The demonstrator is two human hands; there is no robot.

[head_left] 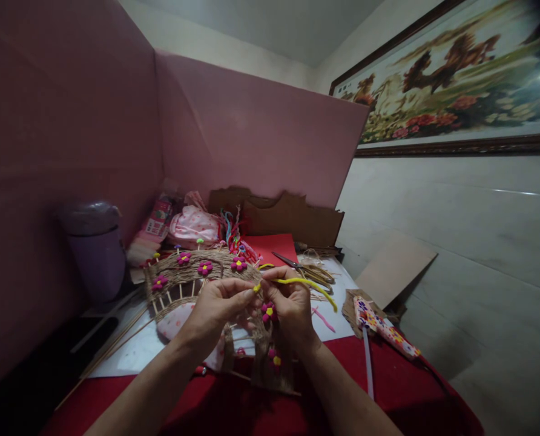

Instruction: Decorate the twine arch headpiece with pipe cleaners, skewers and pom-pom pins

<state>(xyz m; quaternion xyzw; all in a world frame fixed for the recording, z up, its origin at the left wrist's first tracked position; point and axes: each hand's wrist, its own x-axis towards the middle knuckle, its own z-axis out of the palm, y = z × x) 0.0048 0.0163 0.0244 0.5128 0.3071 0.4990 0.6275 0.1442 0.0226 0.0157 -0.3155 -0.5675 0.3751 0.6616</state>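
A yellow fuzzy stem [313, 283] runs between my two hands, its free end curving down to the right. My left hand [218, 309] pinches its small curled yellow end between thumb and fingertips. My right hand [290, 306] is closed on the stem just beside it, fingertips almost touching the left ones. Behind and below the hands stands a twine-wrapped craft [215, 257] with short pale sticks in its side. Magenta flowers [205, 267] with yellow centres dot its surface. The hands hide part of the craft.
Scissors [304, 266] lie on red paper [274, 247] behind my hands. A lilac bin [98, 254] stands at left, torn cardboard [292, 218] at the back. A pink stem [323, 320] and a floral-covered glue gun [385, 330] are at right. Thin sticks [111, 348] lie at left.
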